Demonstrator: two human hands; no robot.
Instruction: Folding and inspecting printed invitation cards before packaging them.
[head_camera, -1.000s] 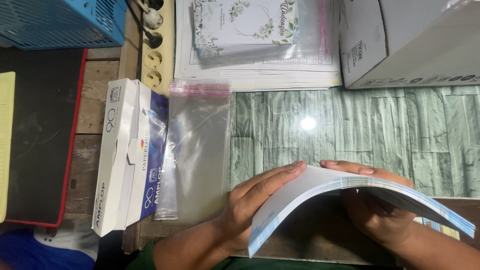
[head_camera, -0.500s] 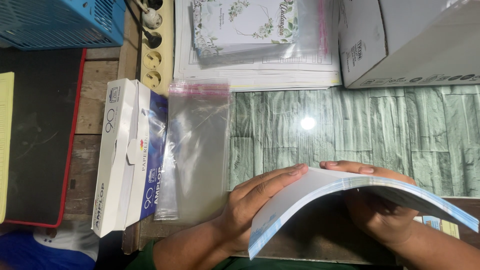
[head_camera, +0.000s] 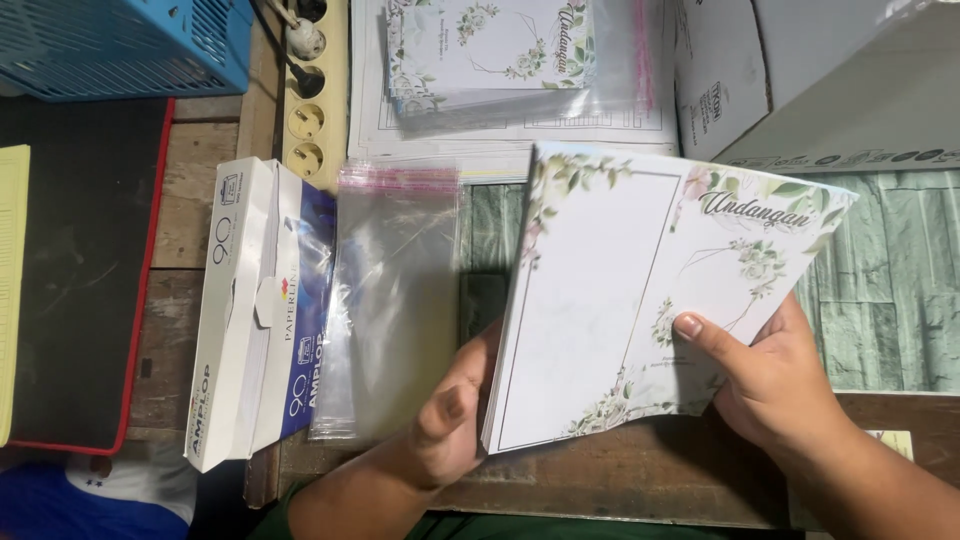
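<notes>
Holding: stack of white floral-bordered printed cards (head_camera: 620, 300), raised above the wooden surface (head_camera: 620, 480) (face up).
Left hand (head_camera: 455, 415): clamped on stack's 7 o'clock edge.
Right hand (head_camera: 775, 385): gripping its 4 o'clock corner.
Beside: clear plastic sleeves (head_camera: 385, 300), at 9 o'clock.

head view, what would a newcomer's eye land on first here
The floral cards, a stack at centre right, held up by both hands: the left hand grips the lower left edge, the right hand the lower right, thumb on the front. Left of them lies a pile of clear bags, then a white and blue box.
</notes>
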